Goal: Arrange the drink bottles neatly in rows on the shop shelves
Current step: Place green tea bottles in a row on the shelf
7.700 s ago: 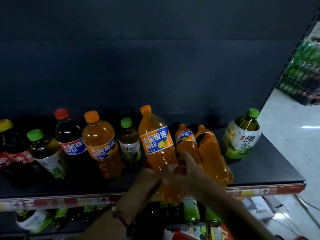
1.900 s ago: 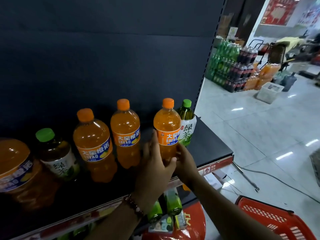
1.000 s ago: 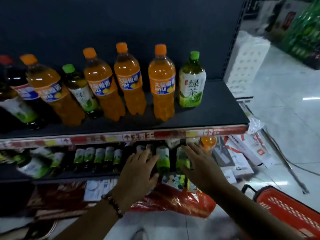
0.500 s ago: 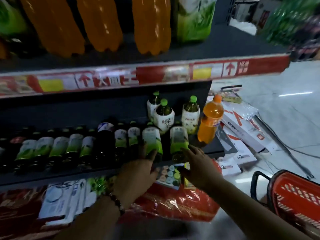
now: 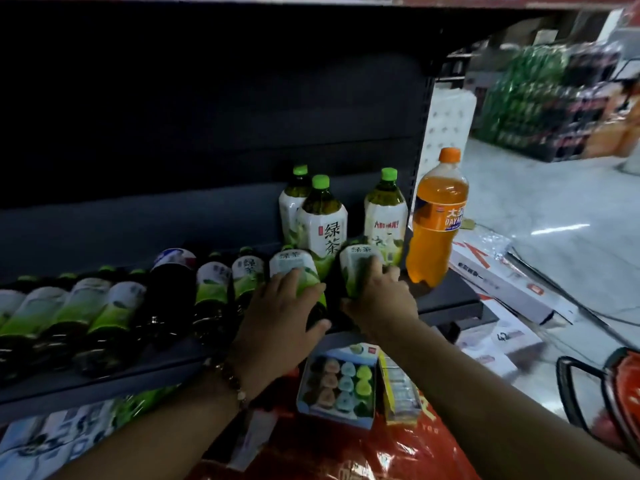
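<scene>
Since half a second ago, both hands have been brought forward onto the front row of the lower shelf (image 5: 446, 299). A small green tea bottle (image 5: 294, 271) is gripped by the left hand (image 5: 280, 327), its fingers curled over the label. The neighbouring green tea bottle (image 5: 356, 268) is grasped by the right hand (image 5: 381, 299). Just behind these two, three larger green tea bottles (image 5: 322, 230) are stood upright. To the right of them, an orange soda bottle (image 5: 436, 220) is placed at the shelf's end.
</scene>
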